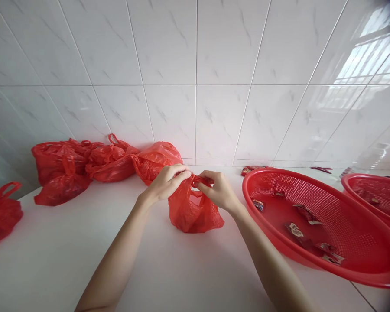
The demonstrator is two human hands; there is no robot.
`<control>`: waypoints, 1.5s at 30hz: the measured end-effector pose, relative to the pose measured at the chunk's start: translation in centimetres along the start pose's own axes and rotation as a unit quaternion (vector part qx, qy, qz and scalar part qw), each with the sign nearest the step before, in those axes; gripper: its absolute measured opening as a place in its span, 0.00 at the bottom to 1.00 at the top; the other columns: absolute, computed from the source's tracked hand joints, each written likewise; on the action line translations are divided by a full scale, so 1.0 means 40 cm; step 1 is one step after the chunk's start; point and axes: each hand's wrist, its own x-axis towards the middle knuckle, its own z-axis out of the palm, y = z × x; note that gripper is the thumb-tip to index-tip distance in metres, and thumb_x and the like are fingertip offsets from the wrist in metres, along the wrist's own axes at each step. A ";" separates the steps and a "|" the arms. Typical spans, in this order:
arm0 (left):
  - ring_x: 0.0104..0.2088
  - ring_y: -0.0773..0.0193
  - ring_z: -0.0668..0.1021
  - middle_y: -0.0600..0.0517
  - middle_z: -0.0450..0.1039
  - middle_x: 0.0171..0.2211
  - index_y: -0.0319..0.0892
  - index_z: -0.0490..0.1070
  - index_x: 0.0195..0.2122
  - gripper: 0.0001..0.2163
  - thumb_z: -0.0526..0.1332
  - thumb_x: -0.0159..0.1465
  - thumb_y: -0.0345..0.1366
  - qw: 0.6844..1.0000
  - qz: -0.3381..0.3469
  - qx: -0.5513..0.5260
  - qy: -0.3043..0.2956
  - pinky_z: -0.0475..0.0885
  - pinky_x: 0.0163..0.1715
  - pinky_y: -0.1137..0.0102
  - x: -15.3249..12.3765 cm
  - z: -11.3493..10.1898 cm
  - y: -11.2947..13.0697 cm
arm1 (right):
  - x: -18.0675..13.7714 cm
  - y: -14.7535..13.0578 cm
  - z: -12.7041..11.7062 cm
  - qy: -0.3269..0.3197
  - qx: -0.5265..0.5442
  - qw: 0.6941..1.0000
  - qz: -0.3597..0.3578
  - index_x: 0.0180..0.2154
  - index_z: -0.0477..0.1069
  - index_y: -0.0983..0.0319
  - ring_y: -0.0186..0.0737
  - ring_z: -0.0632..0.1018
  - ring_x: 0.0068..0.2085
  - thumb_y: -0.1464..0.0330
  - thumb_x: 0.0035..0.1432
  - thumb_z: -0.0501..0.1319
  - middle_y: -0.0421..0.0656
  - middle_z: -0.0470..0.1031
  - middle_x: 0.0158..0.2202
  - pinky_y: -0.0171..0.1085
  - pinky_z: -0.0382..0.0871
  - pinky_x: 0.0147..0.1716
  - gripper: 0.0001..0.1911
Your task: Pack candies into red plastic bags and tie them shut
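Observation:
A red plastic bag (195, 216) stands on the white tabletop right in front of me, its body creased and bulging at the base. My left hand (169, 180) pinches the bag's gathered top from the left. From the right, my right hand (216, 189) grips the handle part of the same bag, fingers curled round it. Both hands meet close together at the top, and a gap shows in the plastic below them. What lies inside the bag is hidden.
Several filled red bags (112, 162) line the tiled wall at the left, with another bag (3, 212) at the far left edge. On the right sits a large red colander (279, 247) holding several small wrapped packets (295, 229). A second red basket (377, 180) stands beyond it.

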 end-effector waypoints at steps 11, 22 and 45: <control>0.43 0.58 0.77 0.52 0.76 0.42 0.47 0.72 0.42 0.08 0.62 0.60 0.36 0.995 0.047 0.057 -0.060 0.72 0.45 0.63 -0.012 -0.001 0.002 | 0.002 -0.015 -0.019 -0.064 0.159 0.982 0.083 0.28 0.74 0.64 0.35 0.72 0.29 0.64 0.56 0.62 0.41 0.74 0.27 0.34 0.62 0.29 0.10; 0.44 0.59 0.77 0.53 0.77 0.43 0.49 0.75 0.45 0.11 0.61 0.62 0.36 0.994 0.070 0.059 -0.055 0.72 0.44 0.66 -0.009 0.007 0.006 | 0.011 0.013 -0.031 -0.126 0.354 0.918 0.123 0.29 0.74 0.63 0.35 0.75 0.30 0.71 0.48 0.65 0.39 0.75 0.26 0.36 0.68 0.36 0.03; 0.51 0.53 0.75 0.49 0.76 0.49 0.45 0.76 0.48 0.18 0.49 0.64 0.36 0.999 0.014 0.041 -0.032 0.69 0.52 0.60 0.008 -0.037 -0.055 | -0.007 -0.032 -0.040 -0.013 0.052 0.993 -0.103 0.33 0.72 0.59 0.43 0.75 0.48 0.69 0.58 0.61 0.43 0.76 0.42 0.44 0.64 0.52 0.01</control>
